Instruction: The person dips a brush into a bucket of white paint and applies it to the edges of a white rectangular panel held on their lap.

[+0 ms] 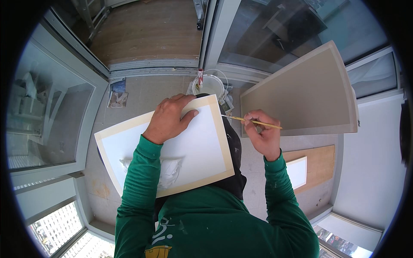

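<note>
A white rectangular panel (200,146) with a cream border lies slanted across my lap. My left hand (171,116) grips its far edge, thumb on the white face and fingers at the border. A crumpled white bag or cloth (171,171) rests on the panel's near part, partly behind my left forearm. In my right hand (263,133), closed in a pinch, is a thin paintbrush (272,125) with a yellowish handle. The brush tip points left, close to the panel's right border; whether it touches cannot be made out.
A white bucket (218,82) with a wire handle stands beyond the panel, a red-handled tool (200,75) at its rim. A large beige board (301,94) leans at right. Behind my right arm, a small white panel (297,172) lies on a wooden board (322,165).
</note>
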A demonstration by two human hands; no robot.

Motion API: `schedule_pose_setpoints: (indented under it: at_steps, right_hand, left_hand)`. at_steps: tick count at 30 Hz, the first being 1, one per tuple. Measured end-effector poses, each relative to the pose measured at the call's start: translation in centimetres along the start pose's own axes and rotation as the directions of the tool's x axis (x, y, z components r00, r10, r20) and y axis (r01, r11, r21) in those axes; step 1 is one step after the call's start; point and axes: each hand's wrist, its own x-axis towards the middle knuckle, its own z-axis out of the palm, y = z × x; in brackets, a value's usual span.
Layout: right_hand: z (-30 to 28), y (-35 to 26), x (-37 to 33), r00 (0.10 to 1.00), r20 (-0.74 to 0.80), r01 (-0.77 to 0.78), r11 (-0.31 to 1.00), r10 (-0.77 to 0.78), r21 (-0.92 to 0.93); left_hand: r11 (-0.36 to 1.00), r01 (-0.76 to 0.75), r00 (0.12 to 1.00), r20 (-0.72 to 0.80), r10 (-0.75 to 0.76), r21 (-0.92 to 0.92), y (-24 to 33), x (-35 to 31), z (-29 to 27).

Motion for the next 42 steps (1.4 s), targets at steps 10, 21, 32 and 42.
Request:
schedule_pose_setpoints:
  at_steps: [10, 21, 32, 42]
  right_hand:
    - [0.33, 0.19, 0.14, 0.999, -0.018, 0.032, 0.999, -0.031, 0.042]
    - [0.37, -0.11, 0.45, 0.999, -0.015, 0.037, 0.999, -0.037, 0.012]
    - [0.31, -0.07, 0.46, 0.999, -0.002, 0.044, 0.999, -0.044, 0.007]
    - [0.41, -0.44, 0.57, 0.998, -0.013, 0.057, 0.998, -0.057, -0.007]
  left_hand:
    - [1.0, 0.002, 1.0, 0.0, -0.002, 0.007, -0.13, -0.03, 0.1]
    - [1.0, -0.002, 1.0, 0.008, 0.002, 0.002, 0.08, 0.06, -0.15]
    - [1.0, -0.009, 1.0, -0.002, 0.009, 0.007, 0.01, -0.01, -0.1]
    - [1.0, -0.01, 1.0, 0.0, 0.01, 0.008, 0.03, 0.03, -0.09]
